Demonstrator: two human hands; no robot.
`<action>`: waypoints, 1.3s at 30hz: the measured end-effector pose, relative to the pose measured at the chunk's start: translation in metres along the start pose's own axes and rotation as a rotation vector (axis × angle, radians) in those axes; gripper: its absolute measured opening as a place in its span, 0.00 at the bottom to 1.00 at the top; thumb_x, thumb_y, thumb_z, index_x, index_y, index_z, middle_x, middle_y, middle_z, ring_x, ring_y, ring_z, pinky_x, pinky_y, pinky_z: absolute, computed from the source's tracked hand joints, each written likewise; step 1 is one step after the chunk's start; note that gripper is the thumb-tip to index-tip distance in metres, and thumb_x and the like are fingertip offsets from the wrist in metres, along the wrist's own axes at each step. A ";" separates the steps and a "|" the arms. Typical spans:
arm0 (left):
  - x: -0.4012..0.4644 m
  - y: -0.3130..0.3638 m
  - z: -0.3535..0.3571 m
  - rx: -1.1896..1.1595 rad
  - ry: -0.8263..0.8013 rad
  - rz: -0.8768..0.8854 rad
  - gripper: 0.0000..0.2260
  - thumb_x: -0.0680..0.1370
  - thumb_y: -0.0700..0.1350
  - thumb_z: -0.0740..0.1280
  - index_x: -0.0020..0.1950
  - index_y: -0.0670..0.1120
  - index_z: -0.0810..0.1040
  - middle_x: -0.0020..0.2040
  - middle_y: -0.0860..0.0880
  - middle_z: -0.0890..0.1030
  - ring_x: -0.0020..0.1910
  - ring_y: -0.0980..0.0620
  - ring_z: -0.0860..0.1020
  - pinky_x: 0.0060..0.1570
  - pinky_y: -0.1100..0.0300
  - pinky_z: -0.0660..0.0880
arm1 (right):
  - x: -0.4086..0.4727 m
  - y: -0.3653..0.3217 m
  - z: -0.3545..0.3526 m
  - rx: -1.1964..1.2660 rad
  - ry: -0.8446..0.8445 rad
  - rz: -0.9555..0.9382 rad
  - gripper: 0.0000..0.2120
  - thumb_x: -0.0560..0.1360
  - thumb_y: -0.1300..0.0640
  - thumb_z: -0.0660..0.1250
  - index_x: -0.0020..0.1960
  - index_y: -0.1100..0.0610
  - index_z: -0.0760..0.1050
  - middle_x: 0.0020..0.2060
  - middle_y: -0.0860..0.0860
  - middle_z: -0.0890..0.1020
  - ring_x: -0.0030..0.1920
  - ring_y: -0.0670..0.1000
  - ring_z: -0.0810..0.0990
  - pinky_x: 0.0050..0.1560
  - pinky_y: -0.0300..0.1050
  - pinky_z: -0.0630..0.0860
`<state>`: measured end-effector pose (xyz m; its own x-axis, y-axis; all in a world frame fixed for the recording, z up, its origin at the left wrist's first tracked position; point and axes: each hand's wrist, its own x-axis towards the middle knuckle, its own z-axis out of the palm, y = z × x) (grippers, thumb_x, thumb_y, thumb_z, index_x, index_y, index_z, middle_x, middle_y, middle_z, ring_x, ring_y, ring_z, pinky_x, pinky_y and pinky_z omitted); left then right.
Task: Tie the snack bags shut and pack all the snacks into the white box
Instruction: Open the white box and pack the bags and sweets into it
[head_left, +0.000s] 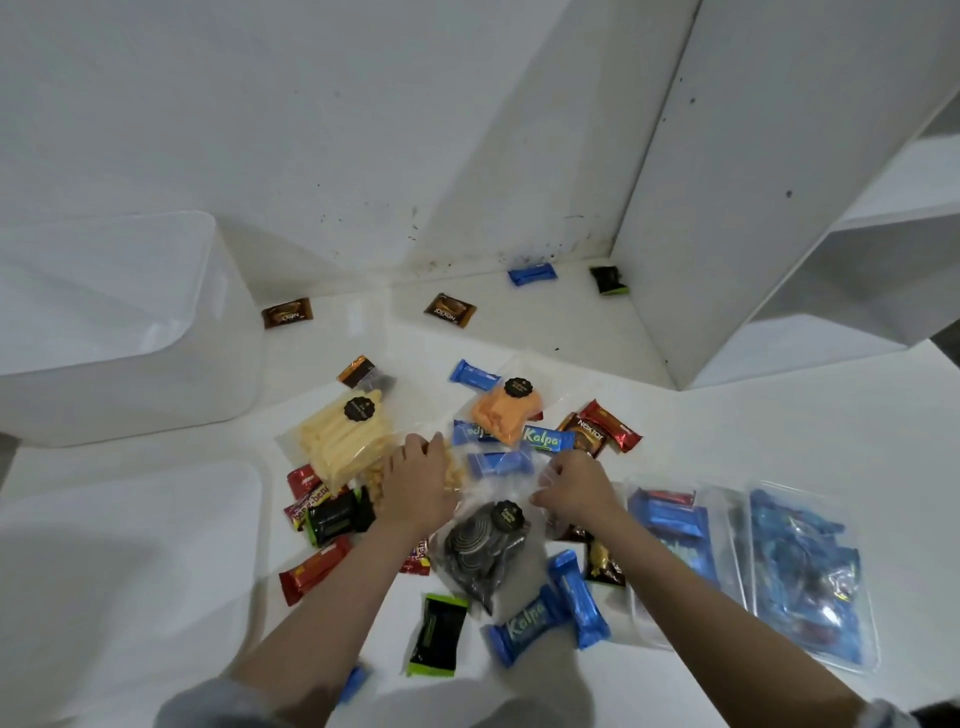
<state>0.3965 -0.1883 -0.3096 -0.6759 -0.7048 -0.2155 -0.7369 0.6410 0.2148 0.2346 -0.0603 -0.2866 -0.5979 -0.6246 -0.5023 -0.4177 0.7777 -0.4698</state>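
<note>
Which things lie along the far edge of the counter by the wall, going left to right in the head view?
White box → brown snack packet → second brown snack packet → blue snack bar → black and green packet, in the corner beside the white panel.

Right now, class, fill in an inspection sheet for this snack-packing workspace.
Surface: white table, stains at the back corner.
Job's things: white box at left, interior not visible; bags of yellow sticks, orange snacks, dark discs.
Clutter: loose wrapped snacks; two filled clear bags at right.
Hands: left hand on a clear bag; right hand pinches its plastic.
Cables: nothing seen.
Surroundings: white walls, white shelf.
</note>
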 end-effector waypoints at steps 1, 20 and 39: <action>0.001 0.000 -0.002 0.001 -0.005 -0.012 0.35 0.70 0.55 0.71 0.71 0.47 0.61 0.63 0.43 0.67 0.61 0.44 0.68 0.60 0.52 0.67 | 0.000 -0.001 -0.002 0.018 -0.041 -0.018 0.12 0.67 0.59 0.73 0.33 0.54 0.69 0.33 0.49 0.73 0.36 0.48 0.74 0.33 0.39 0.69; -0.065 -0.078 -0.121 -0.950 0.301 -0.037 0.42 0.68 0.55 0.75 0.74 0.48 0.57 0.60 0.52 0.68 0.59 0.57 0.68 0.56 0.66 0.65 | -0.072 -0.151 -0.035 0.348 -0.156 -0.119 0.11 0.76 0.66 0.63 0.58 0.61 0.76 0.42 0.56 0.82 0.35 0.54 0.82 0.35 0.46 0.78; 0.008 -0.302 -0.297 -0.932 0.566 0.027 0.40 0.69 0.52 0.75 0.74 0.47 0.55 0.62 0.47 0.66 0.59 0.54 0.68 0.57 0.64 0.65 | -0.078 -0.417 -0.010 0.876 0.128 -0.328 0.08 0.80 0.59 0.59 0.53 0.54 0.77 0.47 0.54 0.84 0.44 0.56 0.84 0.37 0.46 0.81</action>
<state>0.6172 -0.4779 -0.0933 -0.4123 -0.8845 0.2185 -0.2607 0.3443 0.9019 0.4492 -0.3353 -0.0442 -0.6338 -0.7499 -0.1894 0.0537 0.2016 -0.9780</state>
